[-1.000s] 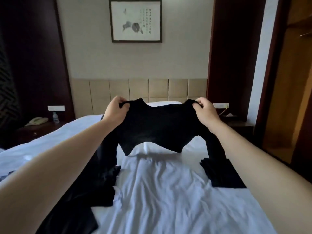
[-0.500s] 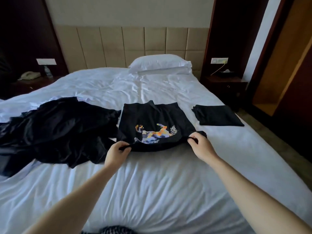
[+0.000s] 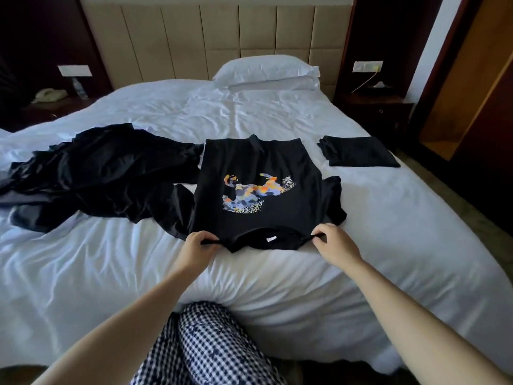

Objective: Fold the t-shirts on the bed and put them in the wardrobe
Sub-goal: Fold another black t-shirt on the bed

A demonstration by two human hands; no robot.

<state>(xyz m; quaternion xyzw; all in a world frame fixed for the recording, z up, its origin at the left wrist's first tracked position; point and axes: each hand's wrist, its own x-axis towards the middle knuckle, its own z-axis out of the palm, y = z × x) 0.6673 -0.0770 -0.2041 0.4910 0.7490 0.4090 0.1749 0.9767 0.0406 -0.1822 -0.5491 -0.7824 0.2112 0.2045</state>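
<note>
Both arms reach forward over the near edge of the bed point(image 3: 388, 218), the hands low and well apart. The left hand point(image 3: 198, 243) has its fingers curled, pinching one shoulder of the t-shirt point(image 3: 249, 157) at the near hem. The right hand point(image 3: 331, 240) pinches the other shoulder the same way, between thumb and bent fingers. The t-shirt lies flat on the sheet between them, collar toward the person, its coloured print facing up. One sleeve spreads out to the right and the other to the left. Its left side touches a loose pile point(image 3: 105, 173) of dark clothes. A folded shirt point(image 3: 358, 151) lies apart to the right, near the bed's far side edge. A pillow point(image 3: 266, 70) rests against the headboard point(image 3: 222, 37). The wardrobe point(image 3: 477, 87) stands open at far right; only part of its wooden inside shows, and what it holds cannot be told. On the left nightstand point(image 3: 55, 107) sit a phone point(image 3: 50, 94) and a bottle point(image 3: 79, 86). Checked trousers point(image 3: 211, 348) show at the bottom.
</note>
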